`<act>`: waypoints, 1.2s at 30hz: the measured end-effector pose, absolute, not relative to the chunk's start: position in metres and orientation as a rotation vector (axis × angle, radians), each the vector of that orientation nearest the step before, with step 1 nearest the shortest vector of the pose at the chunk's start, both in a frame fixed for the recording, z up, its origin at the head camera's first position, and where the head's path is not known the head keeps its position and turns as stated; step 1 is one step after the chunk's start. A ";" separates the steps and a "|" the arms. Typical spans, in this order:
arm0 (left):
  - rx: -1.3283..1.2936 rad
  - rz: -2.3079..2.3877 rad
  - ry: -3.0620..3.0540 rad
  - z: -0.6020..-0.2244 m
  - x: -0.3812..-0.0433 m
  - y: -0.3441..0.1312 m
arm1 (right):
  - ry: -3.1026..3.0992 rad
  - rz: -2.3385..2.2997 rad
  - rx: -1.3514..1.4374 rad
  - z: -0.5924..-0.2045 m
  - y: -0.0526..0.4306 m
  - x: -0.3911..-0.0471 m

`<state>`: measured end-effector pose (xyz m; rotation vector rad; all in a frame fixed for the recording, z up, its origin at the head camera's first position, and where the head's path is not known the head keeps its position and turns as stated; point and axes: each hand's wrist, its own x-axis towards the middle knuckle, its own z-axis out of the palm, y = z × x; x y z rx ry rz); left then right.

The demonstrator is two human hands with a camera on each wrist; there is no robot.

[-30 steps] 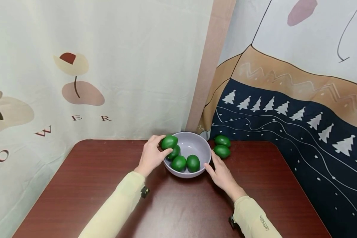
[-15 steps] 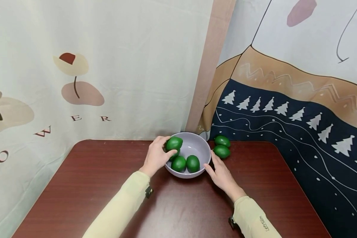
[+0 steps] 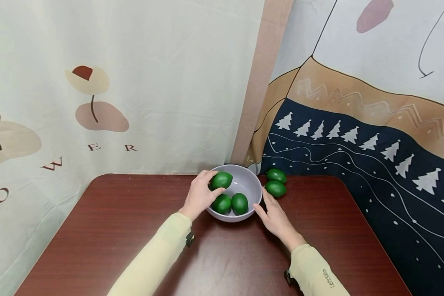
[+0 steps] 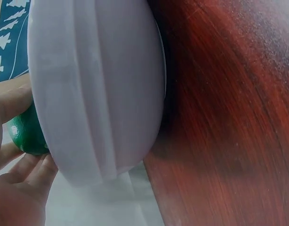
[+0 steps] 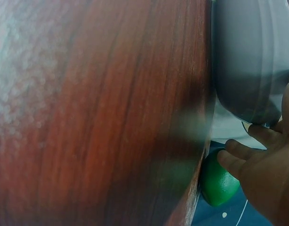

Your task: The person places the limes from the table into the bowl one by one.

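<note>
In the head view my left hand [image 3: 200, 194] holds a green lime [image 3: 222, 180] between thumb and fingers, over the left inside of a pale lilac bowl [image 3: 253, 185]. Two limes lie in the front of the bowl, one left [image 3: 221, 204] and one right [image 3: 239, 204]. Another lime there is covered by the held one. My right hand [image 3: 277, 218] rests against the bowl's right side with fairly straight fingers. The left wrist view shows the held lime [image 4: 28, 132] partly behind the bowl wall [image 4: 97, 94].
Two more limes sit right of the bowl at the table's back edge, one behind [image 3: 276, 176] the other [image 3: 275, 188]. The dark red wooden table [image 3: 140, 238] ends at a printed curtain [image 3: 170, 102]. A navy tree-patterned cloth [image 3: 355, 164] hangs at the right.
My left hand has moved right with the lime, from the bowl's left rim to inside it, hiding the lime below. My right hand has stayed at the bowl.
</note>
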<state>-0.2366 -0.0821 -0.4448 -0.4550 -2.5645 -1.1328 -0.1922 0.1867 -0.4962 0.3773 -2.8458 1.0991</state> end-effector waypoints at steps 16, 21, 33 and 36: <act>-0.529 -1.059 -2.594 -0.443 -0.241 -0.068 | -2.818 1.088 0.392 -0.499 0.188 -0.193; -0.544 -1.002 -2.634 -0.443 -0.244 -0.064 | -2.813 1.098 0.392 -0.499 0.188 -0.193; -0.594 -0.886 -2.688 -0.446 -0.252 -0.062 | -2.813 1.104 0.391 -0.498 0.188 -0.193; -0.612 -0.846 -2.709 -0.447 -0.253 -0.062 | -2.823 1.101 0.382 -0.499 0.188 -0.193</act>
